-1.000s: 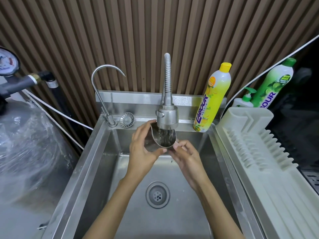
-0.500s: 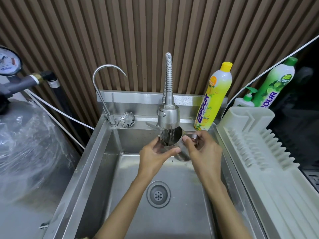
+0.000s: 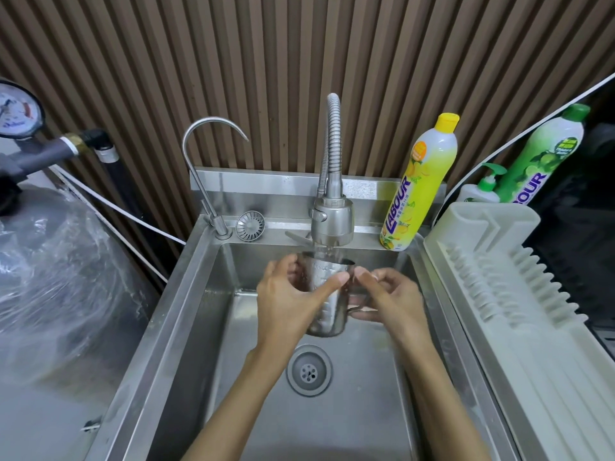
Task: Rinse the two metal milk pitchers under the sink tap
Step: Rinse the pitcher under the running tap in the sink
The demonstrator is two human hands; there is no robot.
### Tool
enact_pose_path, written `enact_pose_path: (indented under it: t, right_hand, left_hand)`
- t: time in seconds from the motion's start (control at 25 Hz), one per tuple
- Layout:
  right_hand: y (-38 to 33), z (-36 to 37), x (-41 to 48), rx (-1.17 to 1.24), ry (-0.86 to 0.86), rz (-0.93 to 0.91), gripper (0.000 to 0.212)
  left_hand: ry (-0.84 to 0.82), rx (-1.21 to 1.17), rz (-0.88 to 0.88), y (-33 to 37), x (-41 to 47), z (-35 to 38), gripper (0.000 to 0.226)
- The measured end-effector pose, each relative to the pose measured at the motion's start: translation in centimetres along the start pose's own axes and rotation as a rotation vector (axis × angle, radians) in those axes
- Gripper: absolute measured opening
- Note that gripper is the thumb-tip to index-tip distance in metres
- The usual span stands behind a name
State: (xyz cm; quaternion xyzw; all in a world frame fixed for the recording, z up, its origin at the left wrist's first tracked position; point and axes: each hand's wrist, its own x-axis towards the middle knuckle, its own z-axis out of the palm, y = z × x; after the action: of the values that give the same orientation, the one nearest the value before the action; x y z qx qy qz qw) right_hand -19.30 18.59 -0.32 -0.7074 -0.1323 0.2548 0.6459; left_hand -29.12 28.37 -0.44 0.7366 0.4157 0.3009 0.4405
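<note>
A metal milk pitcher (image 3: 327,311) stands upright in the air just below the spray tap head (image 3: 332,221), and water runs from the tap into its open mouth. My left hand (image 3: 286,301) wraps its body from the left, thumb across the front. My right hand (image 3: 386,301) holds its handle on the right side. Only one pitcher is in view. Both hands hover over the steel sink basin (image 3: 213,327), above the drain (image 3: 309,369).
A thin gooseneck tap (image 3: 206,168) and a strainer plug (image 3: 250,225) sit at the sink's back left. A yellow soap bottle (image 3: 419,188), a green bottle (image 3: 539,154) and a pump bottle (image 3: 482,188) stand right. A white drying rack (image 3: 519,294) flanks the sink; a plastic-wrapped tank (image 3: 56,277) stands left.
The pitcher has turned from tilted toward me to upright under the tap. My right hand has shifted from under the pitcher to its handle on the right.
</note>
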Motion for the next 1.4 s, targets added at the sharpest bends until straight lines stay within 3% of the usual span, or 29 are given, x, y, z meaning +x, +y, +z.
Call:
enact_pose_path:
  t: [0.08,0.16,0.24,0.32,0.44,0.52,0.6,0.64,0.76,0.84,0.88,0.96,1.04,1.16,1.24,1.32,1.4]
  right_hand:
    - [-1.3,-0.5,-0.4,-0.429,0.205,-0.240,0.022]
    - [-1.9,-0.4,-1.0,-0.560,0.281,-0.404,0.016]
    - [-1.4,0.2,-1.0,-0.383,0.237,-0.450,0.007]
    - [-0.2,1.1,-0.3,-0.081,0.121,-0.354,0.005]
    - [2.1,2.0,0.8,0.352,-0.150,-0.093,0.017]
    - [2.8,1.9,0.8,0.456,-0.289,0.062,0.012]
    - [2.6,1.1,0.5,0.342,-0.281,0.131,0.016]
    - [2.1,0.6,0.5,0.250,-0.223,0.140,0.019]
    - [-0.1,-0.9,0.3,-0.197,0.043,-0.047,0.025]
    - [-1.3,-1.4,0.1,-0.591,0.171,-0.263,0.026]
    - [-1.6,-1.3,-0.1,-0.662,0.200,-0.349,0.022]
    - [-1.7,-0.8,-0.3,-0.517,0.145,-0.432,0.013]
    - [-0.9,-0.4,0.0,-0.240,0.024,-0.366,0.024]
    - [1.6,0.2,1.1,0.112,-0.199,-0.104,0.021]
    - [2.8,0.6,0.7,0.295,-0.329,0.053,0.014]
    - [2.8,0.7,0.0,0.315,-0.337,0.109,0.016]
    - [1.6,0.4,-0.1,0.213,-0.201,0.108,0.018]
  left_hand:
    - [-0.222,-0.124,-0.059,-0.5,0.2,0.2,0.056]
    - [-0.397,-0.324,-0.116,-1.0,0.7,0.6,0.049]
    - [-0.421,-0.484,-0.117,-0.9,1.4,1.0,0.054]
    - [-0.323,-0.506,-0.010,-0.4,2.0,0.9,0.072]
    - [-0.138,-0.186,0.202,0.2,2.0,-0.2,0.081]
    - [-0.054,0.187,0.205,1.1,1.3,-1.1,0.087]
    - [-0.050,0.460,0.127,1.6,0.8,-1.3,0.095]
    - [-0.065,0.486,0.084,1.5,0.7,-1.2,0.090]
    - [-0.156,0.133,-0.029,0.5,0.3,-0.4,0.044]
    - [-0.281,-0.144,-0.098,-0.4,0.1,0.5,0.036]
    - [-0.321,-0.211,-0.099,-0.7,0.1,1.1,0.039]
    - [-0.317,-0.316,-0.053,-1.0,0.3,1.9,0.053]
    - [-0.255,-0.385,0.027,-1.2,1.0,2.0,0.068]
    - [-0.157,-0.119,0.234,-0.4,1.3,0.1,0.077]
    - [-0.126,0.138,0.266,0.3,1.0,-1.0,0.087]
    - [-0.113,0.338,0.192,1.1,0.3,-1.5,0.090]
    - [-0.090,0.399,0.095,1.3,-0.1,-1.3,0.067]
